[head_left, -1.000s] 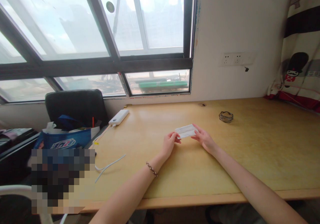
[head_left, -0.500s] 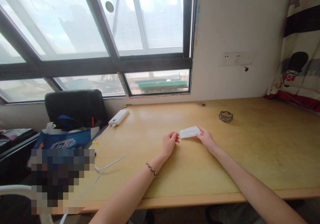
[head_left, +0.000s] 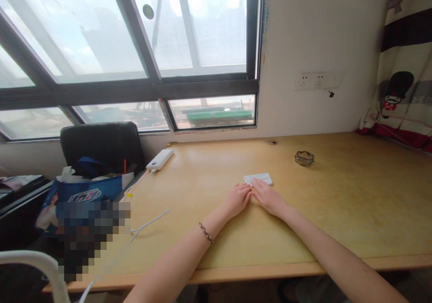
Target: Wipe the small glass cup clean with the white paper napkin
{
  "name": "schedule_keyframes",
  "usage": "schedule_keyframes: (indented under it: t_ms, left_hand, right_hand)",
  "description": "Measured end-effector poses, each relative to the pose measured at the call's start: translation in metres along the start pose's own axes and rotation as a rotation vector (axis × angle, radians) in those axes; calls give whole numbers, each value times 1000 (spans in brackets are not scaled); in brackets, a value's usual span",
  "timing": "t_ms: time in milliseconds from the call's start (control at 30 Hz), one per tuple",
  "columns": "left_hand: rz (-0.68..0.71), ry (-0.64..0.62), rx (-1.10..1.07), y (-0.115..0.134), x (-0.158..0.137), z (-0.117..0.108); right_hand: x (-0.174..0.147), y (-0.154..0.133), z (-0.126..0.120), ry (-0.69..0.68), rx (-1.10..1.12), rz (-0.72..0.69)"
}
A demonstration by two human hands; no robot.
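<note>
A flat white rectangle (head_left: 265, 177), like folded paper or tissue, lies on the wooden table (head_left: 337, 213) in front of me. My right hand (head_left: 268, 198) rests with its fingers stretched over the near side and middle of it. Close against that hand is my left hand (head_left: 237, 199), fingertips at the rectangle's near left corner, palm down and fingers extended. The two hands meet at the thumbs and fingertips. Both cover part of the rectangle's near edge, and neither grips it. A braided bracelet (head_left: 206, 233) circles my left wrist.
A white power bank (head_left: 159, 160) with a white cable (head_left: 150, 222) is at the table's left edge. Back right sits a dark coiled ring-shaped object (head_left: 304, 158). On the left, a black chair (head_left: 101, 141) stands behind a blue bag (head_left: 87, 190). A window and wall border the back.
The white rectangle, held at its right end by my right hand before, now lies on the table. My right hand has moved left onto it, and my left hand has come right beside it.
</note>
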State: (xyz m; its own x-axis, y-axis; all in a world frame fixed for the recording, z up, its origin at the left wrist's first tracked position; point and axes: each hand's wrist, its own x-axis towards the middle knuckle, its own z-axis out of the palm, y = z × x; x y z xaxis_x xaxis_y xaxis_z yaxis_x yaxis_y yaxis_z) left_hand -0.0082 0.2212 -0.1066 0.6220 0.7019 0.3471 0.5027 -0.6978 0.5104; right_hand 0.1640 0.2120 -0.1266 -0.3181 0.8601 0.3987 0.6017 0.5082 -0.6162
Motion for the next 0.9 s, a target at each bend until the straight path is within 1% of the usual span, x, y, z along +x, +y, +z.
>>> schedule_keyframes:
  t_ms: [100,200,333,433,500,600,700,800,900]
  left_hand:
    - [17,-18,21,-2,0,-1]
    - [43,-20,68,-3,-1,-3]
    - [55,-24,170,-3,-2,-3]
    - [67,-30,211,-4,-2,-3]
    - [76,-25,204,-5,-3,-3]
    - [79,1,153,-7,-3,-2]
    - [35,9,92,-10,-3,-1]
    - [-57,64,62,-14,-3,0]
    - [-102,138,35,-16,-3,2]
  right_hand:
    - [-2,0,0,-49,-78,-24]
    - [-3,0,-5,-55,-192,-27]
    - [-12,-4,-17,-75,-378,23]
    - [-26,0,-33,-68,-472,84]
    - [-38,8,-48,-37,-496,151]
    - [-59,30,-73,30,-523,281]
    - [-81,56,-99,138,-567,394]
    - [-100,74,-120,212,-583,442]
    - [-112,81,-132,256,-582,457]
